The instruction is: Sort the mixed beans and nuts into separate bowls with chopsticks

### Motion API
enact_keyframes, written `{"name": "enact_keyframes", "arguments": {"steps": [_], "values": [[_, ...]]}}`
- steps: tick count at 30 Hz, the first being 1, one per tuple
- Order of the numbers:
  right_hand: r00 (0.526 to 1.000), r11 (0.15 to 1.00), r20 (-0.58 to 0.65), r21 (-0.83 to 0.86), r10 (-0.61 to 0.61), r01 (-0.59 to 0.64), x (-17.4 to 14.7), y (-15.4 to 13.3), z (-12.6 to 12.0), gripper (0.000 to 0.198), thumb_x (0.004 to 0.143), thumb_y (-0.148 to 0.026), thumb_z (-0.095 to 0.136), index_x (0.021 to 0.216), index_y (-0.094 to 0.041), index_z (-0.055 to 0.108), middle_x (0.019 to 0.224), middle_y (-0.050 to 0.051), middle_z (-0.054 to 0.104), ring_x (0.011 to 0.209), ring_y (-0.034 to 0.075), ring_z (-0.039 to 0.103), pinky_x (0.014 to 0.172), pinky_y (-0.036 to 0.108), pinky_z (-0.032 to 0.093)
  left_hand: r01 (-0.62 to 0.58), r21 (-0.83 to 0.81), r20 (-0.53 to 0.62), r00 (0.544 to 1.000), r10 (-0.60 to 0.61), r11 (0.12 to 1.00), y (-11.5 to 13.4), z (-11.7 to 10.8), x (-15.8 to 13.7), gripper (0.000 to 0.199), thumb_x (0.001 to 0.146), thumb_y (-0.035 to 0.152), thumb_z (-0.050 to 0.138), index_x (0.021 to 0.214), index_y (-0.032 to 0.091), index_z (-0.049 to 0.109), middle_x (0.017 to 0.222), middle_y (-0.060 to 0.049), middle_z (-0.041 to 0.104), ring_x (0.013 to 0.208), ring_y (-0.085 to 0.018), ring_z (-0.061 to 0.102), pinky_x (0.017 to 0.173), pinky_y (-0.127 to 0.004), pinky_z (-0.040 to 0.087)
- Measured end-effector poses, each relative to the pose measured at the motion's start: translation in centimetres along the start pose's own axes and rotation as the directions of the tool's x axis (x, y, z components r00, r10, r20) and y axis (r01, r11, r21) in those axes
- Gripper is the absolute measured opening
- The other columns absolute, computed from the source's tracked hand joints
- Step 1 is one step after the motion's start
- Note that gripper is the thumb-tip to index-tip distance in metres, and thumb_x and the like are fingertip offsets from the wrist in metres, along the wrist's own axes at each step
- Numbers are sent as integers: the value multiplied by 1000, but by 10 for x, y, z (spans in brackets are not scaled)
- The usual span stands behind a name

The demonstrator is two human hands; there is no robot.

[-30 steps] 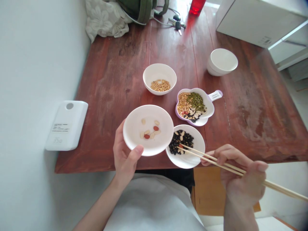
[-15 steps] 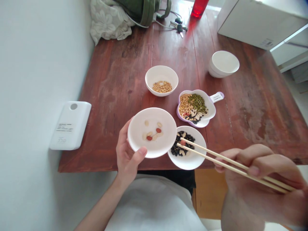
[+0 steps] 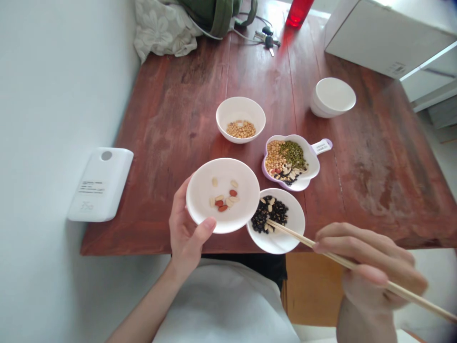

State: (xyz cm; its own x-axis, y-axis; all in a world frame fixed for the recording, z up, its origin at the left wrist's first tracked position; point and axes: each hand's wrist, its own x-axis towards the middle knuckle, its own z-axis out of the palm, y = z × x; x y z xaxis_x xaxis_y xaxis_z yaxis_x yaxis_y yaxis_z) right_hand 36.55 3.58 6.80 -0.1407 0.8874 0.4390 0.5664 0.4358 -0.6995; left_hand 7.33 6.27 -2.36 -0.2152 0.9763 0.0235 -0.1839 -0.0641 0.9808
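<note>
My left hand point(image 3: 187, 228) grips a white bowl point(image 3: 200, 216), its thumb over the near rim. Inside lie several pale peanut halves point(image 3: 233, 183) and a few red-skinned peanuts point(image 3: 223, 208). My right hand point(image 3: 371, 262) is closed around a pair of wooden chopsticks point(image 3: 335, 257). Their tips touch the black beans point(image 3: 273, 205) in a second white bowl point(image 3: 294, 236), where some pale peanut pieces point(image 3: 270, 208) also lie. The held bowl overlaps that bowl's left rim in view.
Behind stand a bowl of soybeans point(image 3: 240, 107), a flower-shaped dish point(image 3: 310, 176) with sorted mixed beans, and a stacked white bowl point(image 3: 333, 97). A white power bank point(image 3: 102, 186) is at left. Keys point(image 3: 268, 40), a green bag point(image 3: 210, 16), a red bottle point(image 3: 298, 13) and a white box point(image 3: 374, 40) sit farther back.
A red peanut that was at the chopstick tips in the black-bean bowl now lies in the held bowl. The chopsticks have come together, their tips back among the black beans.
</note>
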Motion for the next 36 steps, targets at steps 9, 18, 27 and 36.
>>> {"name": "enact_keyframes", "arguments": {"steps": [9, 18, 27, 36], "values": [[945, 990, 296, 42, -138, 131, 41, -9, 15, 43, 114, -32, 58, 75, -18, 67, 66, 3, 68, 54, 11, 62, 53, 27, 41, -3, 47, -28, 1000, 4, 999, -1, 1, 1, 85, 85, 46, 93, 161, 32, 58, 163, -10, 62, 152, -42, 59, 128, -57, 53], [925, 914, -141, 264, 354, -309, -11, -4, 10, 68, 111, -70, 42, 78, -18, 72, 77, 9, 72, 74, 27, 78, 57, 37, 61, 9, -20, -41, 999, -9, 1000, 2, 7, 2, 80, 86, 43, 94, 159, 36, 62, 162, -6, 64, 148, -39, 62, 125, -51, 59], [918, 911, -180, 287, 354, -295, -17, 6, 31, 57, 115, -57, 45, 82, -18, 71, 78, 7, 69, 79, 26, 77, 61, 37, 59, -2, -33, -24, 1000, 1, 999, 2, 8, 2, 84, 85, 42, 95, 161, 32, 60, 163, -8, 64, 147, -36, 65, 118, -44, 64], [975, 972, -98, 146, 200, -185, -3, 6, 36, 43, 115, -34, 47, 81, -20, 69, 77, 7, 74, 73, 21, 75, 58, 32, 57, -9, -6, -14, 1000, 9, 1000, 3, 8, 2, 84, 86, 45, 93, 161, 32, 59, 162, -10, 64, 145, -38, 66, 117, -50, 64]]}}
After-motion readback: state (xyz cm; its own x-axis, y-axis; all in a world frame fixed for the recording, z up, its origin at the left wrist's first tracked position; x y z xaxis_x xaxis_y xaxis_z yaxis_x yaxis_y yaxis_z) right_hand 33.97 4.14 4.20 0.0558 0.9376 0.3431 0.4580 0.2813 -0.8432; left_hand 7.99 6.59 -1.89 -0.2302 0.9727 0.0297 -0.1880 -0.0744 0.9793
